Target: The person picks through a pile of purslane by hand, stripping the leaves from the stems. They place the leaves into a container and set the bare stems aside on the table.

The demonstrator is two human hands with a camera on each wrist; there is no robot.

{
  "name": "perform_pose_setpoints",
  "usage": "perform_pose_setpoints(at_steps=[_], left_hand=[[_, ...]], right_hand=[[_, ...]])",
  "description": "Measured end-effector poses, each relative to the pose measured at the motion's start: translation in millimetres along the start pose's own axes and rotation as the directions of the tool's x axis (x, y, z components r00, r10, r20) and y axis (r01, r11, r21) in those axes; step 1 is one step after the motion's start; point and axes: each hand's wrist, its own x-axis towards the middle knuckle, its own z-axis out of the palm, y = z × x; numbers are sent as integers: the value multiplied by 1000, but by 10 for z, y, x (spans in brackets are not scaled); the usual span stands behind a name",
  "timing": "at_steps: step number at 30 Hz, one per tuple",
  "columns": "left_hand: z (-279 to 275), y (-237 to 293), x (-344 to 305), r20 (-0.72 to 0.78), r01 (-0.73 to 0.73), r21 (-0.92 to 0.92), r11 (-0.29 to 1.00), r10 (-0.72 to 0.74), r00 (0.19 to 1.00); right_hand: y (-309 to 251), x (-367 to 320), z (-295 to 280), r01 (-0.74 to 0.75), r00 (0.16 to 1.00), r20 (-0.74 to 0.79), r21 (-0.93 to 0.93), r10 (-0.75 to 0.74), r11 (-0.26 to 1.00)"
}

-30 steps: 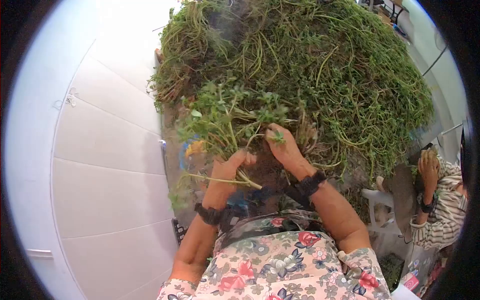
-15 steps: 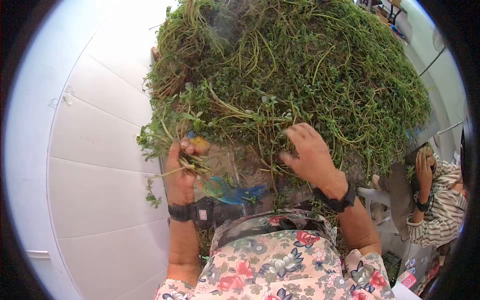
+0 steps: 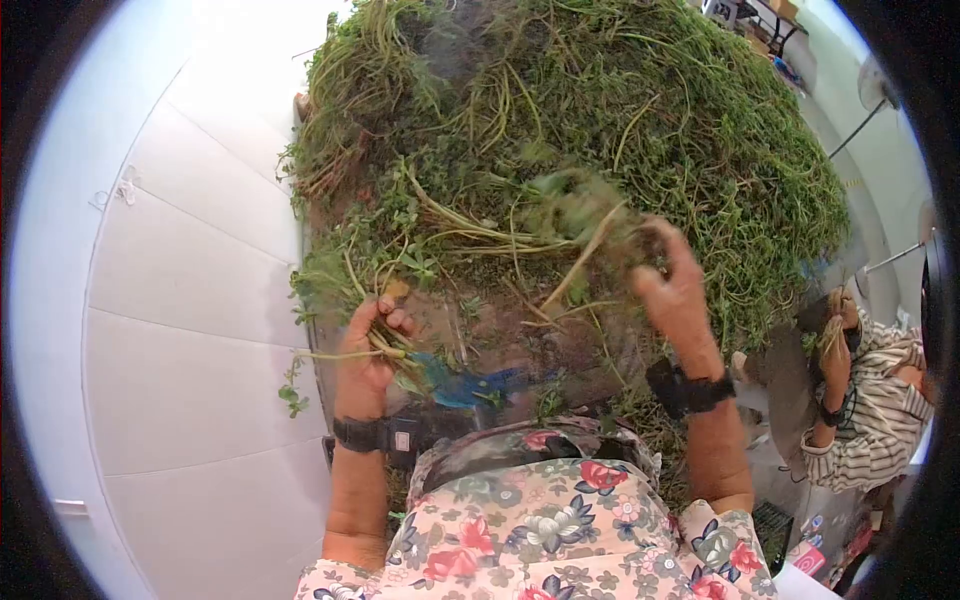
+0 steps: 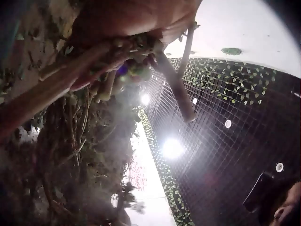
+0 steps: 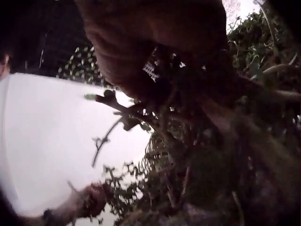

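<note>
On the left, in the head view, my left hand grips a small bunch of leafy green stems, leaves to the upper left and thick stem ends beside the fingers. Those bare stem ends stick out below the hand in the left wrist view. My right hand, at the near edge of a big heap of greens, grips a motion-blurred leafy sprig. Dark stems hang below its curled fingers in the right wrist view. Several long loose stems lie between the hands.
A white panelled wall runs along the left. Blue plastic lies on the near table surface beside scattered sprigs. At the right sits another person in a striped shirt, hands holding greens.
The left hand has carried its bunch left from the middle and stays there. The right hand, which was open half a second ago, has moved right and taken hold of a sprig.
</note>
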Motion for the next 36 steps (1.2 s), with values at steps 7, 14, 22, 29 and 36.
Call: perform_pose_setpoints(at_steps=[7,14,22,29,36], left_hand=[[-32,24,-49,19,39,40,998,-40,999],[-72,53,-51,98,121,27,992,-124,987],[74,-194,-249,-250,141,383,913,-45,967],[53,-251,-213,-262,193,436,879,-81,962],[-144,-275,-22,-335,311,464,830,-161,928]], right_hand=[[0,390,-645,442,845,-374,82,-383,893],[-211,577,-715,446,797,-309,-280,-520,850],[519,724,-448,-296,948,-239,-419,210,858],[615,442,-618,-162,919,-391,-477,-44,864],[116,229,-352,3,983,-179,-185,-36,983]])
